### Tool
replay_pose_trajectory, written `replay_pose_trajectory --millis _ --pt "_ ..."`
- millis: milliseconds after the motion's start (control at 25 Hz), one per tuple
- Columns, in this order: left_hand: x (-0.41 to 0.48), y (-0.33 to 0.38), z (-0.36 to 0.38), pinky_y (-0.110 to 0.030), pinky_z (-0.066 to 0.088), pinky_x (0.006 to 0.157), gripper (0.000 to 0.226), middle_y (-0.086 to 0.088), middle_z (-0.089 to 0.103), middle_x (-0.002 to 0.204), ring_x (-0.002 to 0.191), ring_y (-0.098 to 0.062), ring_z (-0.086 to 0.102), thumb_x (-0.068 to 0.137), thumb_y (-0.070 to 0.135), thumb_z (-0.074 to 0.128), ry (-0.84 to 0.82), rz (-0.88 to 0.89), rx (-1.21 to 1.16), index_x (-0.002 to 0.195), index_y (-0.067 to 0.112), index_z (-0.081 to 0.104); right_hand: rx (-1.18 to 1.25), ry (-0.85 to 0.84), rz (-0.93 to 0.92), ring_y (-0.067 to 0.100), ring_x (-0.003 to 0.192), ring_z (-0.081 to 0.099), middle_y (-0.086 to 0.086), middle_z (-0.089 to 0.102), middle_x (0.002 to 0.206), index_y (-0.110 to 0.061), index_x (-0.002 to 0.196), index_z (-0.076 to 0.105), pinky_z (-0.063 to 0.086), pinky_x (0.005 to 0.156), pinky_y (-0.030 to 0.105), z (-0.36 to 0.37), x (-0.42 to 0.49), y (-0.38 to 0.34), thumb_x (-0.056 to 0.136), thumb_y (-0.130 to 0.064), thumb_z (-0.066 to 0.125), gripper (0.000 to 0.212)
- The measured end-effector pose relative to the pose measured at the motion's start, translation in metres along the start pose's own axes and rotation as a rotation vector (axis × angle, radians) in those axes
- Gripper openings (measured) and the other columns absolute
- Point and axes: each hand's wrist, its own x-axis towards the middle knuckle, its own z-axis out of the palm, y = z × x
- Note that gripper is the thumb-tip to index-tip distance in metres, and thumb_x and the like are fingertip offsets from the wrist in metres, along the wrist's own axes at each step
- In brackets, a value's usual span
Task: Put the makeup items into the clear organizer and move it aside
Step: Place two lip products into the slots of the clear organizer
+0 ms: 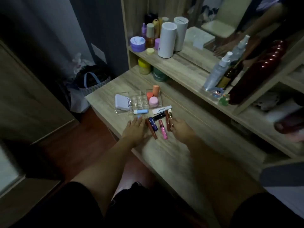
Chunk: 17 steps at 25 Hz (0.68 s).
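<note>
The clear organizer (138, 101) stands on the wooden desk (172, 155). It holds a white compact (122, 100) on the left and a pink jar (154, 101) with two orange items (155, 90) on the right. In front of it lie a light blue stick (141, 111), a white tube (161, 110), a black tube (158, 115), a dark blue tube (153, 123), a brown lip tube (152, 131), a pink tube (163, 130) and another brown tube (167, 120). My left hand (134, 129) rests flat, fingers apart. My right hand (180, 128) curls its fingertips on a slim gold stick (171, 118) lying on the desk.
A raised shelf behind the desk carries jars, bottles and a white cylinder (167, 40), with a mirror behind it. A spray bottle (217, 72) and a dark red bottle (256, 71) stand at the right. A basket bag (93, 83) sits on the floor to the left.
</note>
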Motion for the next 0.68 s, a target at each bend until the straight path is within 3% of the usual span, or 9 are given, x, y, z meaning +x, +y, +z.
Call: replay_pose_trajectory --millis 160,240,480,680 --pt "0.017 0.003 -0.002 -0.046 0.016 0.119 0.076 -0.014 0.027 0.154 0.142 -0.029 0.021 0.09 0.051 0.047 0.057 0.079 -0.002 0.146 0.008 0.018 0.045 0.006 0.124 0.019 0.087 0.057 0.009 0.06 0.102 -0.01 0.103 0.061 0.048 0.078 0.031 -0.004 0.026 0.0 0.09 -0.018 0.056 0.016" --pt "0.026 0.002 -0.001 -0.046 0.018 0.118 0.075 -0.013 0.035 0.149 0.138 -0.029 0.028 0.088 0.055 0.046 0.097 0.103 0.033 0.144 0.01 0.023 0.062 -0.025 0.14 0.02 0.082 0.061 0.011 0.064 0.097 -0.008 0.1 0.061 0.054 0.076 0.034 -0.005 0.038 -0.003 0.09 -0.018 0.056 0.014" --pt "0.038 -0.002 0.005 -0.052 0.006 0.118 0.087 -0.011 0.039 0.145 0.138 -0.029 0.026 0.08 0.07 0.042 0.117 0.061 0.094 0.143 0.012 0.027 -0.059 -0.04 0.171 0.027 0.092 0.064 0.013 0.065 0.102 -0.008 0.107 0.056 0.056 0.083 0.04 -0.005 0.054 -0.013 0.088 -0.014 0.058 0.02" --pt "0.044 0.002 0.013 -0.054 0.003 0.117 0.087 -0.01 0.042 0.144 0.138 -0.027 0.028 0.077 0.07 0.048 0.11 0.03 0.0 0.141 0.014 0.029 -0.133 -0.049 0.166 0.031 0.102 0.062 0.016 0.062 0.113 -0.006 0.119 0.048 0.054 0.087 0.043 0.0 0.059 -0.019 0.09 -0.006 0.052 0.029"
